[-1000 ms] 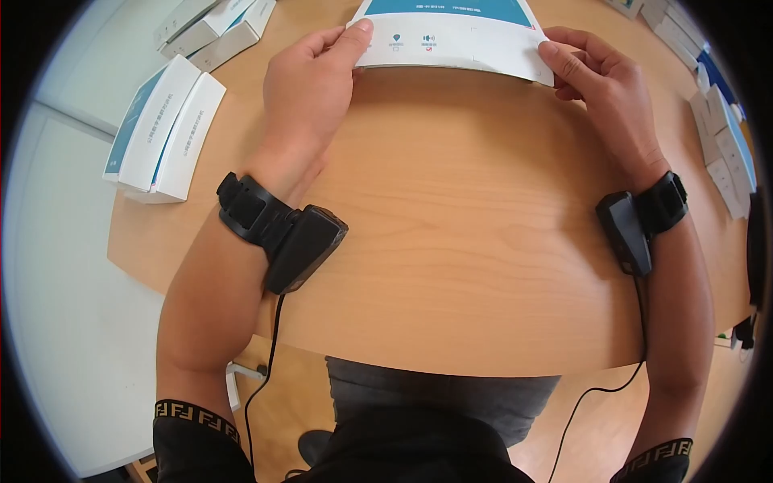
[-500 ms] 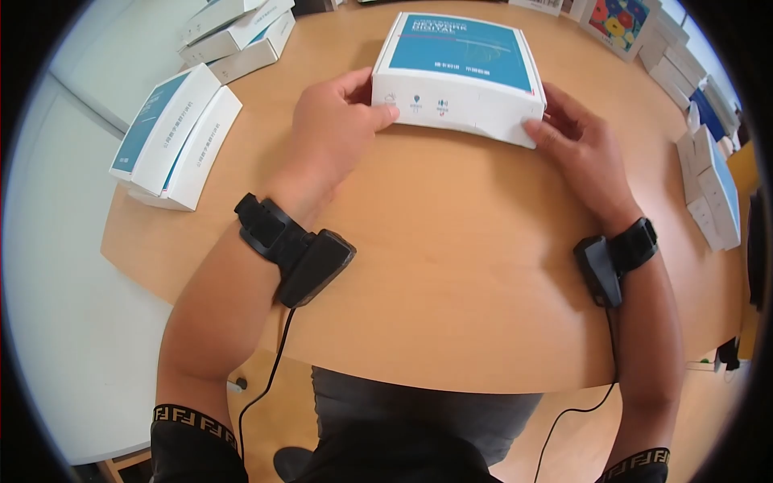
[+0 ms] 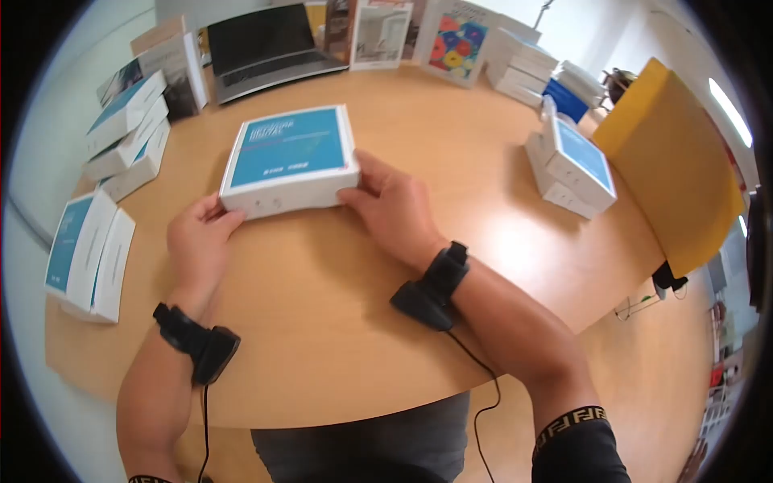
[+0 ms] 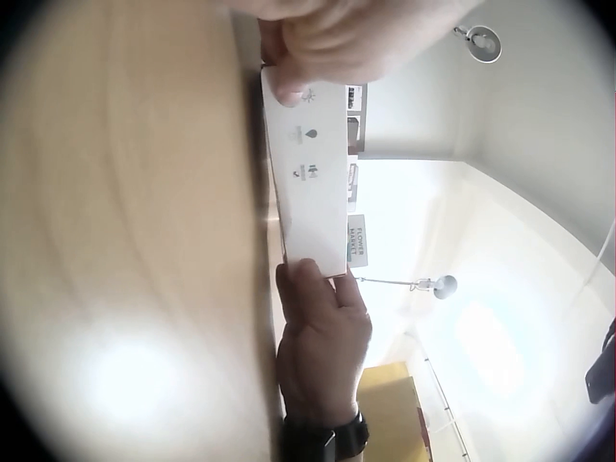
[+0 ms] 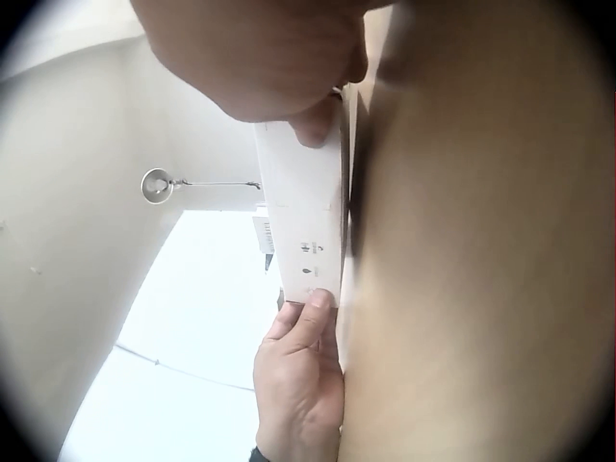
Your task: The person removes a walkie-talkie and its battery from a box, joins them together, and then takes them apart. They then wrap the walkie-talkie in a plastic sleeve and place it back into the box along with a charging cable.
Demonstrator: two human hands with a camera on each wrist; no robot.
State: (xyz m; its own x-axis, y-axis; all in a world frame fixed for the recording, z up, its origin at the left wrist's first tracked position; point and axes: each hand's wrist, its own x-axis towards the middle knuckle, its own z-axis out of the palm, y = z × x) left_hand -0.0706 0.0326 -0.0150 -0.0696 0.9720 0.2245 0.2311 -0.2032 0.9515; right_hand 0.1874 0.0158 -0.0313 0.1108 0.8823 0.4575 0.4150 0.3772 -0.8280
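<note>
A white box with a blue top [image 3: 291, 146] lies flat, lid up, at or just above the wooden table [image 3: 322, 338] in the head view. The left hand [image 3: 198, 243] grips its near left corner, thumb on the front side. At the near right corner the right hand [image 3: 396, 205] holds it, thumb on the front and fingers along the right side. In the left wrist view the box's white side [image 4: 313, 192] spans between both hands. The right wrist view shows that same side [image 5: 303, 212], a thumb pressed at each end.
Similar boxes are stacked at the left [image 3: 129, 137], with a leaning pair [image 3: 90, 253] nearer. Behind stand a laptop [image 3: 266, 48], a framed picture [image 3: 378, 36] and a flower picture [image 3: 456, 47]. More boxes [image 3: 573, 165] stand at the right beside a yellow panel [image 3: 668, 161].
The head view has swung, bringing the laptop and right side into sight. The box, held in both hands throughout, now appears further left in the picture, and its whole top shows.
</note>
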